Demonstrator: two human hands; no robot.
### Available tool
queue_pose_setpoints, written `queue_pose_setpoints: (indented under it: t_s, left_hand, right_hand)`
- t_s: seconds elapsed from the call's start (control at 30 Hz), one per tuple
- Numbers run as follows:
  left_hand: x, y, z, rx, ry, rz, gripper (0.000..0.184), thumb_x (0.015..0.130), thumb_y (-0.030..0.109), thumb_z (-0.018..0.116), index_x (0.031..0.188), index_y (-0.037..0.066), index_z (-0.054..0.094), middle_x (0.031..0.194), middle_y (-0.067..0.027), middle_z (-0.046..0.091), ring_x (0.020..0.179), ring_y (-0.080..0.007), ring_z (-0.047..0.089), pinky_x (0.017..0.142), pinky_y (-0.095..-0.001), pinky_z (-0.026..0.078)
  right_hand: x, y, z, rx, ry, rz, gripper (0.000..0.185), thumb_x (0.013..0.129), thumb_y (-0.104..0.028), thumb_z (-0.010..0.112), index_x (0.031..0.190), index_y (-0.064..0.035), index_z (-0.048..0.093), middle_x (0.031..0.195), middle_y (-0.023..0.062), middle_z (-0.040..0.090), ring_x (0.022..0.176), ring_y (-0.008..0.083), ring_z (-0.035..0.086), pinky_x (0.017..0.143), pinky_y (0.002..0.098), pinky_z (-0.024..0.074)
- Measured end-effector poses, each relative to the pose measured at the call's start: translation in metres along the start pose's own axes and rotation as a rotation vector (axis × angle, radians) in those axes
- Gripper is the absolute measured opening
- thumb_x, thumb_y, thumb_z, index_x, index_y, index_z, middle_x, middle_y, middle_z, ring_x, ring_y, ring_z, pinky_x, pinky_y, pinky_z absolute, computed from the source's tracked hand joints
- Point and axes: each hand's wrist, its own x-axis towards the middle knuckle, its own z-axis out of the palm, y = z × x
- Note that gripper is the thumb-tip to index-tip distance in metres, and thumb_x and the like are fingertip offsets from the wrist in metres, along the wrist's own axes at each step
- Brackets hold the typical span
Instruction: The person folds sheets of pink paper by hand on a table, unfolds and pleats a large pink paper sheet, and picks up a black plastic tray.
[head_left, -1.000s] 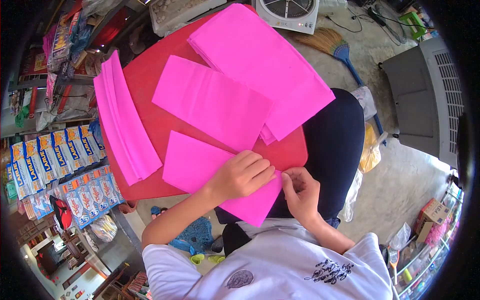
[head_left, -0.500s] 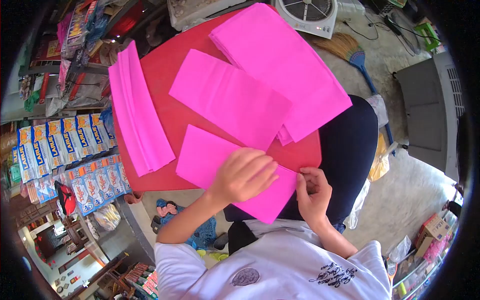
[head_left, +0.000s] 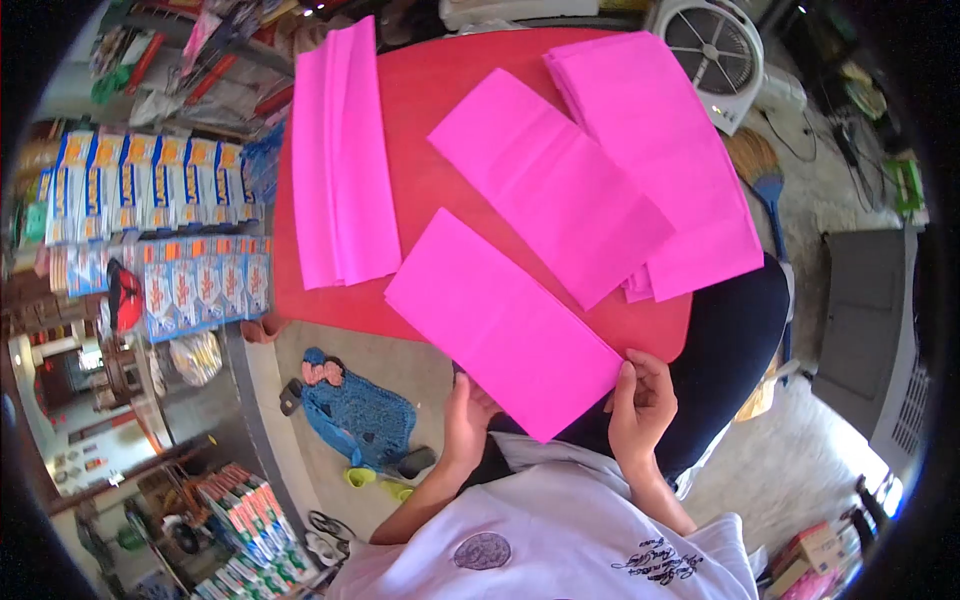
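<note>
A folded pink sheet (head_left: 510,325), paper or cloth, lies slantwise over the near edge of the red table (head_left: 425,180), its lower part jutting past the edge. My right hand (head_left: 640,410) pinches the sheet's right corner between thumb and fingers. At the lower left edge of the sheet is my left hand (head_left: 468,415), thumb apart and pointing up, the other fingers partly hidden beneath the sheet. Just beyond lies a second folded pink piece (head_left: 550,185), overlapping a thicker pink stack (head_left: 670,150). A long pleated pink piece (head_left: 342,160) rests along the table's left side.
A white fan (head_left: 710,60) stands beyond the table's far right corner, with a broom (head_left: 765,185) nearby. Hanging packets (head_left: 150,190) line the left. On the floor lie a blue mesh item (head_left: 360,415) and slippers (head_left: 380,485). A grey cabinet (head_left: 865,320) is at right.
My left hand has come off the top of the pink sheet and dropped to its lower left edge. My right hand stays at the right corner. The view has swung left.
</note>
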Motion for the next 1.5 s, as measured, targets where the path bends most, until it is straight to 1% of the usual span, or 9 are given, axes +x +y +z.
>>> queue_pose_setpoints:
  t_s: [0.1,0.2,0.5,0.77,0.87,0.9,1.03,1.27,1.5]
  left_hand:
    - [0.002,0.0,0.013,-0.17,-0.059,-0.024,0.051,0.108,0.047,0.046,0.135,0.005,0.055,0.135,-0.0072,0.062,0.123,-0.0189,0.058,0.106,-0.0387,0.043]
    - [0.007,0.002,0.026,-0.128,0.021,0.083,0.042,0.108,0.04,0.054,0.128,0.004,0.059,0.111,-0.0031,0.066,0.103,-0.0121,0.063,0.091,-0.0315,0.048]
    - [0.013,0.003,0.054,0.129,0.167,0.37,0.034,0.108,0.032,0.058,0.1,0.0,0.065,0.087,0.0011,0.063,0.08,-0.0055,0.055,0.072,-0.0246,0.044]
    - [0.03,0.052,0.061,0.543,0.155,0.592,0.037,0.106,0.027,0.061,0.087,-0.004,0.066,0.072,-0.0001,0.062,0.069,-0.0054,0.053,0.061,-0.0283,0.043]
    - [0.036,0.069,0.048,0.565,0.141,0.474,0.037,0.106,0.029,0.062,0.09,-0.003,0.069,0.072,-0.0006,0.063,0.068,-0.0069,0.057,0.061,-0.0282,0.045]
    - [0.034,0.075,0.041,0.45,0.123,0.274,0.033,0.105,0.029,0.064,0.099,-0.003,0.069,0.084,-0.0037,0.069,0.075,-0.0093,0.063,0.065,-0.0279,0.05]
    - [0.047,0.09,0.032,-0.003,0.017,0.251,0.033,0.102,0.026,0.066,0.12,-0.002,0.061,0.117,-0.0086,0.067,0.104,-0.0138,0.066,0.089,-0.0312,0.053]
    - [0.073,0.119,0.043,-0.192,-0.078,0.129,0.043,0.101,0.027,0.064,0.136,0.004,0.056,0.131,-0.007,0.063,0.124,-0.0196,0.058,0.107,-0.04,0.045]
    - [0.055,0.112,0.059,-0.363,-0.192,0.325,0.044,0.1,0.028,0.067,0.136,0.006,0.056,0.131,-0.006,0.062,0.123,-0.0203,0.059,0.106,-0.0409,0.046]
  right_hand:
    - [0.0,-0.008,0.001,-0.082,-0.053,0.02,0.024,0.104,-0.005,0.058,0.126,0.0043,0.065,0.08,0.0019,0.063,0.057,0.0035,0.052,0.049,0.0205,0.0401]
    - [0.0,-0.013,-0.002,-0.143,-0.106,0.035,0.025,0.105,-0.007,0.058,0.125,0.0043,0.068,0.079,0.0016,0.063,0.056,0.0033,0.051,0.049,0.0206,0.0389]
    - [-0.004,-0.011,-0.012,-0.166,-0.097,0.023,0.022,0.104,-0.006,0.058,0.119,0.0041,0.071,0.072,0.0006,0.063,0.053,0.0038,0.052,0.047,0.0209,0.0383]
    - [0.008,-0.024,0.006,-0.113,-0.054,0.028,0.022,0.103,-0.003,0.058,0.12,0.0046,0.071,0.078,0.0022,0.067,0.055,0.0032,0.052,0.048,0.0201,0.0389]
    - [0.016,-0.026,0.015,-0.138,-0.062,0.0,0.022,0.103,-0.004,0.059,0.12,0.0048,0.071,0.08,0.0015,0.068,0.058,0.0027,0.052,0.05,0.0204,0.0394]
    - [0.02,-0.022,0.015,-0.206,-0.084,-0.062,0.022,0.102,-0.003,0.059,0.12,0.0051,0.071,0.081,0.0017,0.068,0.062,0.0027,0.053,0.053,0.0207,0.0403]
    - [0.032,-0.026,0.012,-0.284,-0.15,-0.195,0.022,0.102,-0.003,0.059,0.118,0.0049,0.071,0.08,0.002,0.067,0.061,0.0034,0.054,0.053,0.0206,0.0407]
    - [0.038,-0.045,-0.003,-0.198,-0.115,-0.247,0.021,0.102,0.0,0.057,0.116,0.0048,0.072,0.082,0.0063,0.068,0.059,0.007,0.06,0.051,0.0213,0.0449]
    - [0.032,-0.035,-0.016,-0.145,-0.038,-0.267,0.021,0.104,-0.004,0.058,0.117,0.0065,0.07,0.074,0.0035,0.065,0.054,0.0063,0.057,0.048,0.02,0.042]
